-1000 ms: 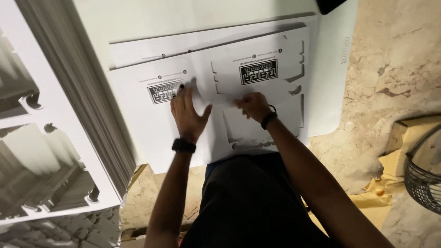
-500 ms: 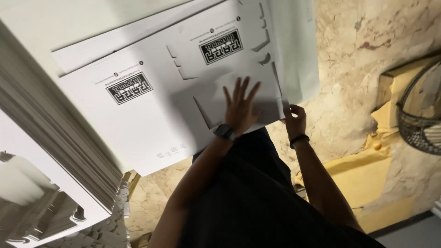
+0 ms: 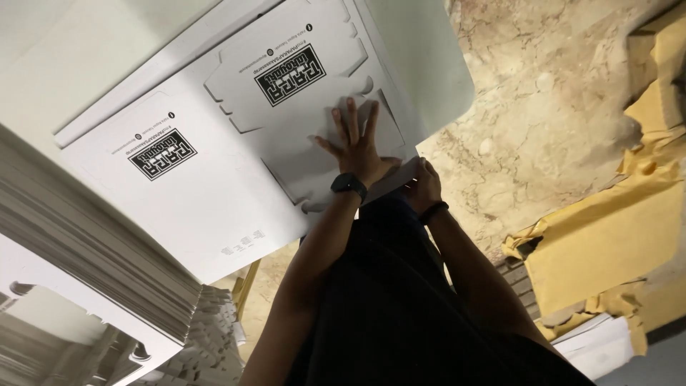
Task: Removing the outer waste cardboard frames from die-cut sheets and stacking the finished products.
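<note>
Two printed die-cut card sheets [image 3: 214, 164] flat on worktop [image 3: 64, 64]. Left hand [image 3: 357, 143] pressed on upper sheet, fingers spread wide. Right hand [image 3: 421, 186] pinching sheet's near corner. One tall stack of blanks [image 3: 86, 250] at left.

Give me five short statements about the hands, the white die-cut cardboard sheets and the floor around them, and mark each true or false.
1. The left hand lies flat, fingers spread, on the white die-cut cardboard sheet. True.
2. The right hand hangs free, away from the sheet. False: it grips the sheet's near edge.
3. A black watch sits on the left wrist. True.
4. The floor is dark carpet. False: it is pale marbled stone.
5. Torn brown cardboard scraps lie on the floor to the right. True.
</note>
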